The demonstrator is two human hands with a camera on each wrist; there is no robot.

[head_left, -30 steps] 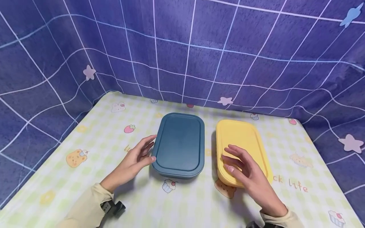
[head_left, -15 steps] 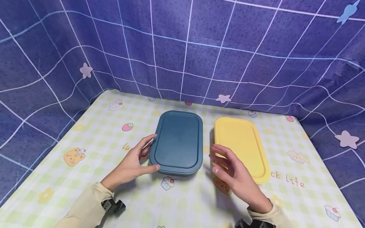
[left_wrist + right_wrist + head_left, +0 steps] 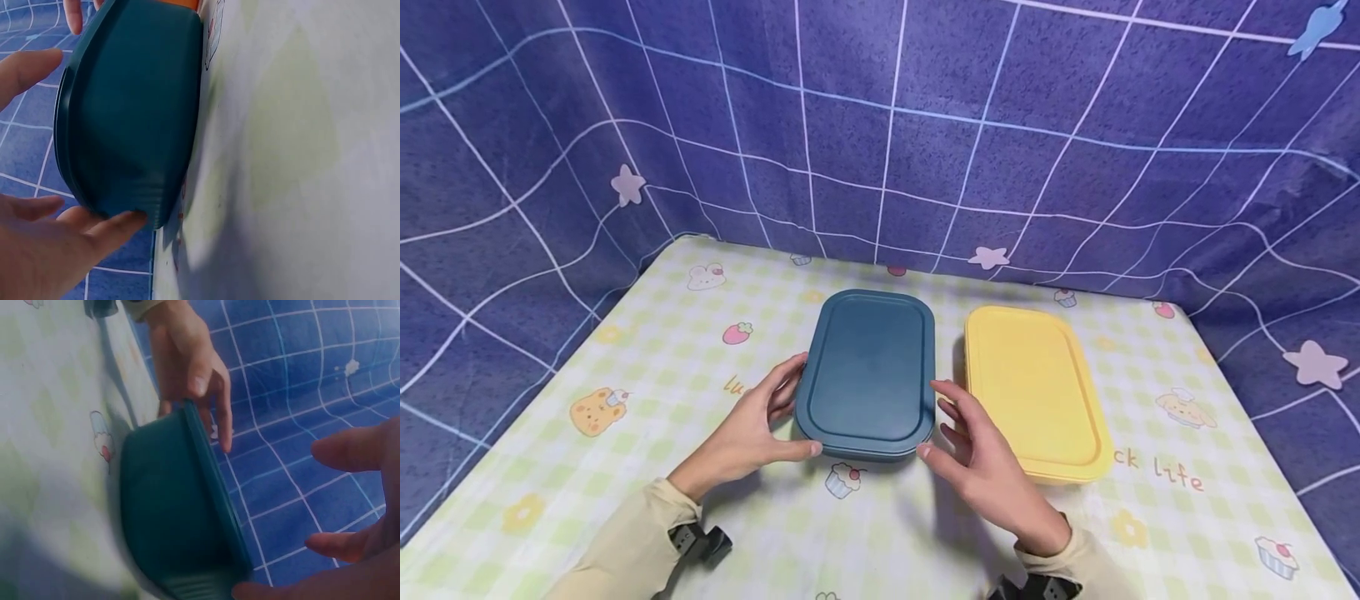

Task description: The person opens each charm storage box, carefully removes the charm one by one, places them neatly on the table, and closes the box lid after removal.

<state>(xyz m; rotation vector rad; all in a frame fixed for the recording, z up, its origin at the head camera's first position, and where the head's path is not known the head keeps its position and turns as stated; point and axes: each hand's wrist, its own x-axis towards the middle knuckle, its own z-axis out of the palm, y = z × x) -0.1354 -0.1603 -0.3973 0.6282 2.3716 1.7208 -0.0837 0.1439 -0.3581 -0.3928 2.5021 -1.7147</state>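
Observation:
A dark teal lidded food container point(image 3: 872, 367) sits flat on the table in the middle of the head view. My left hand point(image 3: 748, 429) is at its left side, thumb held apart near the front corner. In the left wrist view, fingertips point(image 3: 128, 222) touch the container's side wall. At the right side is my right hand point(image 3: 981, 467), fingers loosely bent and spread close to the lid's edge. The right wrist view has one fingertip point(image 3: 250, 590) at the container's corner, with the other fingers apart from it. Neither hand grips the container.
To the right, a yellow lidded food container point(image 3: 1037, 383) lies close beside my right hand. A pale checked cloth with printed cartoons covers the table point(image 3: 550, 475). Behind and at the sides hangs a blue curtain point(image 3: 850, 125) with a line grid.
My right hand has moved left from above the yellow container to the right side of the teal one. The left hand stays at the left side, its thumb slightly farther round the front corner.

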